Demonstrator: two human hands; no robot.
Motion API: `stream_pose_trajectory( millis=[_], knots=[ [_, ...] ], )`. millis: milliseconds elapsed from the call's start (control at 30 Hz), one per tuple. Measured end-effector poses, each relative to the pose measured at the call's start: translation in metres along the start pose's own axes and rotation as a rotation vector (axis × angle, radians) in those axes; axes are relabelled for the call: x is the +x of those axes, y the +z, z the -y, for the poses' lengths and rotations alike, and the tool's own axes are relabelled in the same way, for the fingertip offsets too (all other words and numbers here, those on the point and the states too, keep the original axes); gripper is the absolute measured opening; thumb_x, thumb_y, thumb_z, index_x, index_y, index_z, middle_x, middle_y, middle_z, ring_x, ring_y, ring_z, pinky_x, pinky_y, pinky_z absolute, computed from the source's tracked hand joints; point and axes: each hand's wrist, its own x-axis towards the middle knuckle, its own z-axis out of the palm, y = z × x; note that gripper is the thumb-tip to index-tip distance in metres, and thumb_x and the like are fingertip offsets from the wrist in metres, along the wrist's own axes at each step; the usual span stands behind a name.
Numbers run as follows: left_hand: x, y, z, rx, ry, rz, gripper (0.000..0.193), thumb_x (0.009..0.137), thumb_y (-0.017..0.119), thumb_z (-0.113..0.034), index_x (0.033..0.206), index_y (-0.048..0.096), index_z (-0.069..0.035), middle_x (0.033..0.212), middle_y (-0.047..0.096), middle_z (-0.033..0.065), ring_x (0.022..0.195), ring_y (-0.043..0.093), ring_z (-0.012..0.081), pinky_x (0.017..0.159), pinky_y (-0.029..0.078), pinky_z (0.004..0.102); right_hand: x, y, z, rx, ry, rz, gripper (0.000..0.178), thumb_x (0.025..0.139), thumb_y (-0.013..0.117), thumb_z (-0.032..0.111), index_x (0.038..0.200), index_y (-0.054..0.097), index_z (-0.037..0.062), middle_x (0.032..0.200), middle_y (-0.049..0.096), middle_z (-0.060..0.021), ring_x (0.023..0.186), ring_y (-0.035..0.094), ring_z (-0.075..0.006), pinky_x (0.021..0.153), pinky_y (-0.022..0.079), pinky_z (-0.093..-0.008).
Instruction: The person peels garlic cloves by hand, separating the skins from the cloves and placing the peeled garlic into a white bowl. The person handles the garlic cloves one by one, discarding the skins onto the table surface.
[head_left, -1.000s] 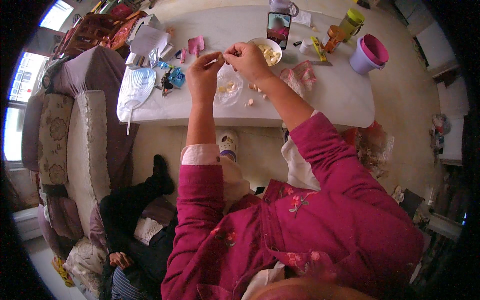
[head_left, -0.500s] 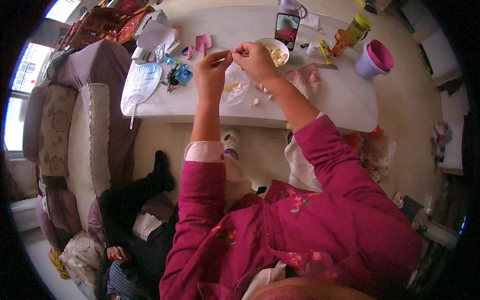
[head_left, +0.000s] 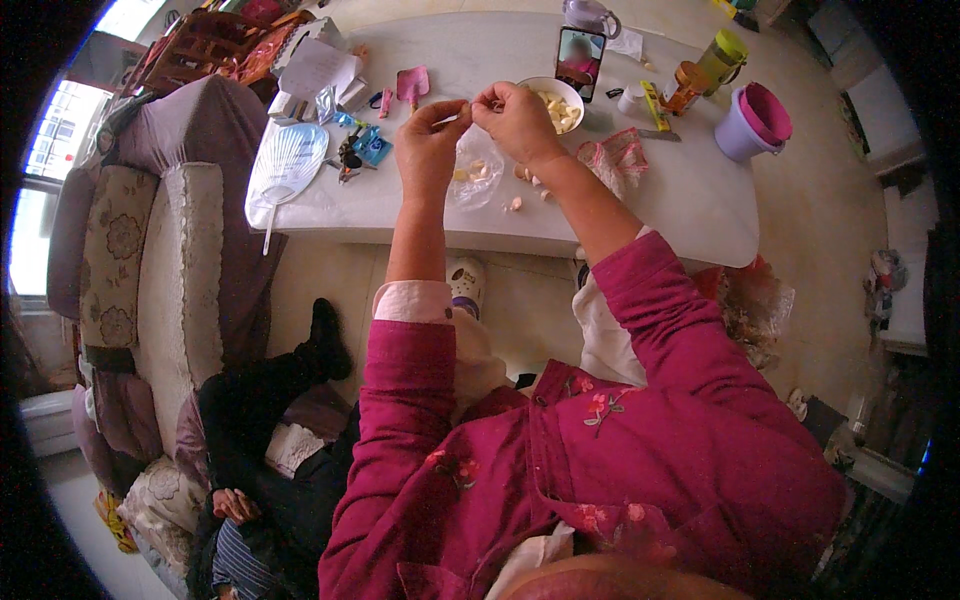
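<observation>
Over the table, my left hand point(head_left: 432, 140) and my right hand point(head_left: 520, 122) meet at the fingertips, both pinched. A small pale piece, seemingly a garlic clove point(head_left: 462, 115), shows at the left fingertips; what the right fingers grip is hidden. Behind my right hand stands a white bowl point(head_left: 532, 83) of peeled garlic cloves point(head_left: 562, 108). Below the hands lies a clear plastic bag point(head_left: 486, 192) with pale pieces on it. Unpeeled garlic cloves point(head_left: 516, 204) are scattered beside my right wrist. A red and white net bag point(head_left: 622, 152) lies right of that forearm.
A phone point(head_left: 580, 62) stands upright behind the bowl. Rightward are a yellow-handled knife point(head_left: 655, 105), an amber jar point(head_left: 686, 88), a green-lidded bottle point(head_left: 722, 60) and a lilac bucket point(head_left: 738, 135). A hand fan point(head_left: 285, 160) lies left. Another person's leg point(head_left: 265, 385) extends at lower left.
My hands stay fingertip to fingertip with only a slight shift of the fingers. The whole view has moved a little; the things on the table keep their places.
</observation>
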Motion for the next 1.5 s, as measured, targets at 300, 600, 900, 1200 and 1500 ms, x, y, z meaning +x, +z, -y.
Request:
stream_pose_trajectory(
  millis=[300,600,900,1200,1500],
  knots=[
    [0.0,-0.006,-0.01,-0.34,-0.263,0.071,0.027,0.087,0.066,-0.017,0.109,0.064,-0.002,0.093,0.067,0.004,0.085,0.062,0.0124,0.069,0.045,0.0237,0.003,-0.004,-0.003,0.346,0.232,0.046,0.019,0.084,0.066,0.019,0.085,0.063,-0.0001,0.068,0.064,-0.005,0.057,0.058,-0.0128,0.054,0.047,-0.0271],
    [0.007,-0.008,0.004,-0.772,-0.426,0.185,0.026,0.092,0.06,-0.017,0.116,0.058,-0.008,0.111,0.06,0.0029,0.105,0.058,0.0176,0.088,0.047,0.0397,0.005,-0.011,-0.006,1.058,0.482,0.058,0.013,0.085,0.062,0.011,0.091,0.058,0.0006,0.074,0.054,-0.0007,0.056,0.046,-0.005,0.045,0.033,-0.0178],
    [0.016,-0.017,0.018,-0.998,-0.453,0.208,0.025,0.095,0.054,-0.015,0.12,0.056,-0.015,0.121,0.059,0.0012,0.109,0.056,0.0169,0.091,0.043,0.0403,0.009,-0.021,0.011,1.28,0.65,0.096,0.011,0.081,0.053,0.012,0.085,0.058,0.003,0.08,0.062,-0.009,0.061,0.057,-0.0165,0.041,0.036,-0.021],
    [0.015,-0.009,0.02,-0.943,-0.453,0.124,0.023,0.093,0.058,-0.015,0.115,0.06,-0.013,0.118,0.062,0.0021,0.102,0.058,0.0145,0.085,0.045,0.035,0.002,0.003,-0.002,1.177,0.847,0.111,0.021,0.088,0.046,0.02,0.09,0.06,0.004,0.077,0.061,-0.0072,0.06,0.056,-0.0162,0.042,0.038,-0.0207],
    [0.015,-0.002,0.025,-0.834,-0.334,0.22,0.026,0.093,0.058,-0.017,0.118,0.058,-0.011,0.115,0.061,0.0019,0.101,0.057,0.0144,0.083,0.045,0.0311,-0.004,0.004,-0.004,1.131,0.577,0.307,0.019,0.084,0.072,0.023,0.086,0.063,0.0073,0.07,0.059,0.0018,0.053,0.051,-0.0051,0.045,0.038,-0.0172]
  ],
)
